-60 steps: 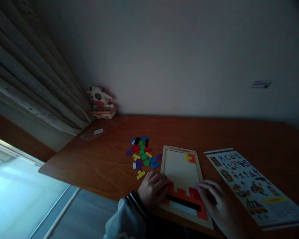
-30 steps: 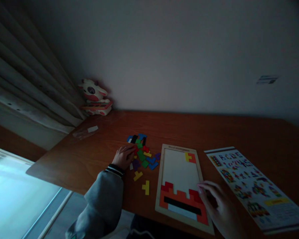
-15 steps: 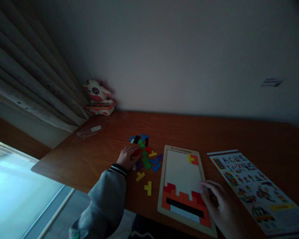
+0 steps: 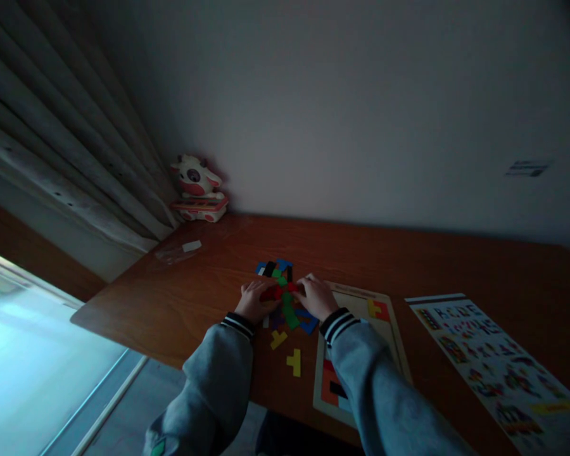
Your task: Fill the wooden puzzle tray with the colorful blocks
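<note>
Nearest, two grey sleeves with striped cuffs reach out over the tabletop (image 4: 180,304). A yellow piece (image 4: 294,363) lies alone by the near edge, with a second yellow piece (image 4: 278,339) just beyond it. To their right the puzzle board (image 4: 390,323) lies flat, partly hidden under the right sleeve, with orange and black pieces set in its near end. Far right lies a printed pattern sheet (image 4: 484,354). Farther on, both hands meet over the pile of coloured pieces (image 4: 285,297). The left hand (image 4: 255,299) rests on the pile's left side, fingers curled onto a red piece (image 4: 272,293). The right hand (image 4: 316,297) touches the pile's right side, fingers bent down; whether it pinches anything I cannot tell. At the wall stands a toy cow (image 4: 197,190), beside the curtain (image 4: 61,145).
</note>
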The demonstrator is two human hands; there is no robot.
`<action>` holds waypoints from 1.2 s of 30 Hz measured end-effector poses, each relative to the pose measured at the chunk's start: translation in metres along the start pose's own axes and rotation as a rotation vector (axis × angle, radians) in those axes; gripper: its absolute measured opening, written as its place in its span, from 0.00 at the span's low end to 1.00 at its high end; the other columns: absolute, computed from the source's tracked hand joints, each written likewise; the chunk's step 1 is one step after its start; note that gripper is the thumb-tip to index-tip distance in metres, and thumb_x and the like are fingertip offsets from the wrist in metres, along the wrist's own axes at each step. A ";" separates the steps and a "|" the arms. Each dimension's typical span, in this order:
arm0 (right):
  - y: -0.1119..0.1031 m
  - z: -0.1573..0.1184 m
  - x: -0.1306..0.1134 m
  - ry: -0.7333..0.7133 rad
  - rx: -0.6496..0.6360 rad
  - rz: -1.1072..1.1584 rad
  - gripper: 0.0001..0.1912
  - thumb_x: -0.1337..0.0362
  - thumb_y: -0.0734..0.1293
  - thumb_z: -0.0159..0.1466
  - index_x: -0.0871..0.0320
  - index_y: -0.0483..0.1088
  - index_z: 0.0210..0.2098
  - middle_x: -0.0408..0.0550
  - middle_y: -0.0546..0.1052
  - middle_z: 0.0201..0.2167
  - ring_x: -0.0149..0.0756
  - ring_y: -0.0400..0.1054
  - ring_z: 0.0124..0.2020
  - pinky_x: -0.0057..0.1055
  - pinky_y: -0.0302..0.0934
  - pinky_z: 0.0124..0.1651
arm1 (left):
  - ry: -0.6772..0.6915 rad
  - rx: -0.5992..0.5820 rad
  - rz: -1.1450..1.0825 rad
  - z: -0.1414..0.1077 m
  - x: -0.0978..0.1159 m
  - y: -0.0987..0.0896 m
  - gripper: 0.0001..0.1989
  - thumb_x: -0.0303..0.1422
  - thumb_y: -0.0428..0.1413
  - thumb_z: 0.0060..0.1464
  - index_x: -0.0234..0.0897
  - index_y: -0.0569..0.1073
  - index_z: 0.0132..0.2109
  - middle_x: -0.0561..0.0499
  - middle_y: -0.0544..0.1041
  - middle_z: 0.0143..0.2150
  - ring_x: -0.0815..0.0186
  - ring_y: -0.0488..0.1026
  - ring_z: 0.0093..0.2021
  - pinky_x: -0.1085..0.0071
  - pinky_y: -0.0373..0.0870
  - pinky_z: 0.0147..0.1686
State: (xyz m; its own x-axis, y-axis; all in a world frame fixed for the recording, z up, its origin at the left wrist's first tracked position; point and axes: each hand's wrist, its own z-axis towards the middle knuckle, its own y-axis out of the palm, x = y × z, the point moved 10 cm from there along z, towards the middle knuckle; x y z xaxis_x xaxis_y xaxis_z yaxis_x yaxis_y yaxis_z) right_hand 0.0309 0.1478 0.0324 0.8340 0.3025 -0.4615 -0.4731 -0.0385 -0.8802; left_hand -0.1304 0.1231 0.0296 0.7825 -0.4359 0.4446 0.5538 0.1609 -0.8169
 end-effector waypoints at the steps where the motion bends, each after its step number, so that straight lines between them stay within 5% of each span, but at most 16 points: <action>1: 0.005 0.005 0.003 0.015 -0.009 0.005 0.10 0.61 0.71 0.62 0.57 0.76 0.42 0.54 0.76 0.44 0.44 0.71 0.49 0.38 0.62 0.52 | 0.028 0.018 -0.026 0.000 0.003 -0.002 0.23 0.39 0.65 0.51 0.40 0.75 0.53 0.44 0.80 0.49 0.53 0.76 0.51 0.53 0.68 0.54; 4: 0.018 0.014 0.010 0.050 -0.042 0.041 0.10 0.58 0.71 0.62 0.57 0.75 0.41 0.52 0.76 0.44 0.42 0.71 0.48 0.40 0.64 0.52 | 0.111 0.092 -0.130 0.000 0.010 -0.010 0.20 0.37 0.63 0.54 0.40 0.75 0.53 0.45 0.79 0.50 0.57 0.76 0.50 0.60 0.73 0.52; 9: 0.028 0.017 0.018 0.051 -0.070 0.172 0.18 0.57 0.65 0.68 0.58 0.67 0.55 0.52 0.72 0.54 0.40 0.71 0.48 0.44 0.69 0.49 | 0.203 0.133 -0.235 -0.002 0.020 -0.016 0.16 0.34 0.61 0.55 0.40 0.75 0.52 0.45 0.78 0.52 0.61 0.76 0.52 0.64 0.75 0.53; 14: -0.005 0.002 0.039 0.017 0.030 0.315 0.10 0.61 0.67 0.66 0.58 0.71 0.45 0.47 0.78 0.40 0.33 0.74 0.40 0.33 0.69 0.45 | 0.230 0.100 -0.249 -0.006 0.029 -0.016 0.17 0.34 0.63 0.55 0.39 0.76 0.52 0.45 0.79 0.51 0.61 0.78 0.49 0.66 0.77 0.50; 19: -0.036 -0.013 0.062 0.015 0.107 0.333 0.09 0.60 0.67 0.64 0.58 0.72 0.42 0.48 0.79 0.38 0.33 0.74 0.38 0.31 0.68 0.42 | 0.238 0.048 -0.244 -0.013 0.038 -0.013 0.22 0.35 0.64 0.53 0.40 0.74 0.55 0.45 0.79 0.51 0.61 0.78 0.48 0.65 0.78 0.49; 28: 0.005 0.003 0.026 0.055 0.020 0.151 0.17 0.57 0.74 0.57 0.57 0.75 0.43 0.55 0.76 0.43 0.42 0.72 0.45 0.37 0.63 0.48 | 0.209 -0.002 -0.236 -0.014 0.030 -0.003 0.22 0.35 0.63 0.53 0.39 0.74 0.55 0.45 0.80 0.50 0.60 0.78 0.48 0.65 0.78 0.48; 36: 0.009 -0.001 0.024 0.070 -0.083 0.094 0.19 0.52 0.77 0.52 0.57 0.75 0.36 0.50 0.77 0.36 0.41 0.72 0.41 0.37 0.64 0.45 | 0.201 -0.039 -0.229 -0.014 0.030 0.003 0.22 0.36 0.63 0.54 0.39 0.73 0.56 0.45 0.79 0.51 0.60 0.77 0.50 0.64 0.76 0.52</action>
State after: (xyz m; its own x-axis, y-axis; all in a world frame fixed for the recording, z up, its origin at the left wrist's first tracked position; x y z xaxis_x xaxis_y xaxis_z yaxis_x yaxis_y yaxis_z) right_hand 0.0469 0.1537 0.0128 0.8063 0.2267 -0.5464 -0.5274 -0.1427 -0.8375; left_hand -0.1095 0.0984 0.0355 0.5645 -0.6238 0.5405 0.6951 0.0062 -0.7189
